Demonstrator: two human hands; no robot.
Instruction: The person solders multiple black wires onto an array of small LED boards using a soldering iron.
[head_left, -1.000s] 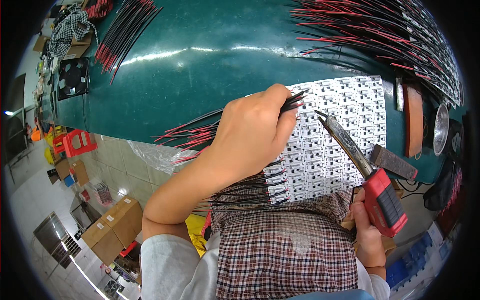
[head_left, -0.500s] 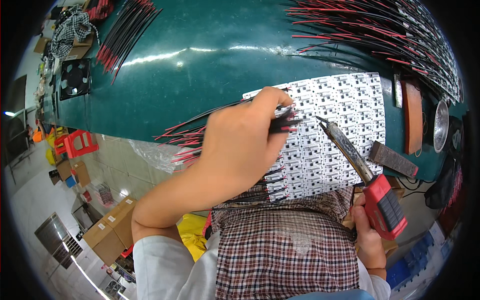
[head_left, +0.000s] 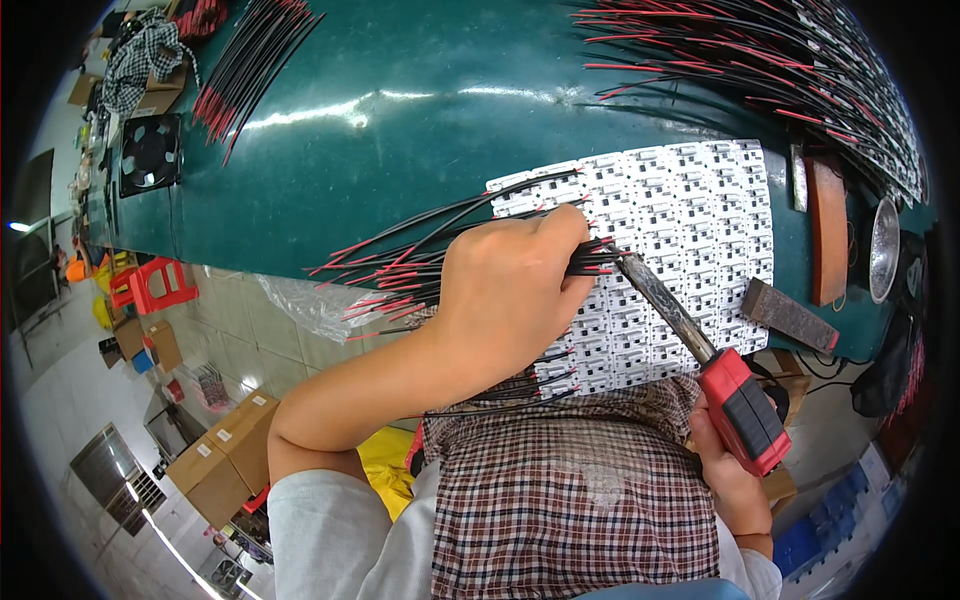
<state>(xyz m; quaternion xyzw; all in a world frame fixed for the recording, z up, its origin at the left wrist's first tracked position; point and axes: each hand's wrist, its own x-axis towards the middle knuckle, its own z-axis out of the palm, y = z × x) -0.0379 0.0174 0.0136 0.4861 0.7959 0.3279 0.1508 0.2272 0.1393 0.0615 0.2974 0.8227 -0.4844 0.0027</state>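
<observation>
My left hand (head_left: 510,280) is closed around a bundle of black wires (head_left: 592,258) whose red ends stick out past the fingertips. It hovers over a white panel of small circuit boards (head_left: 690,230). In my right hand (head_left: 728,475) is a red and black soldering iron (head_left: 742,410), gripped by its handle. The iron's tip comes right up to the wire ends in my left hand; whether they touch I cannot tell. Several wires lie along the panel's left side, with ends on the boards. My left hand covers part of that row.
A dark rectangular block (head_left: 790,315) rests on the panel's right edge. Beyond it are a brown bar (head_left: 827,235) and a metal dish (head_left: 883,250). More wired boards (head_left: 740,70) lie at the far right, a wire bundle (head_left: 262,70) at the far left, near a black fan (head_left: 150,157).
The soldering iron has moved left, and its tip is now at the wire ends. My left hand has shifted slightly right and down, uncovering wires on the panel's upper left.
</observation>
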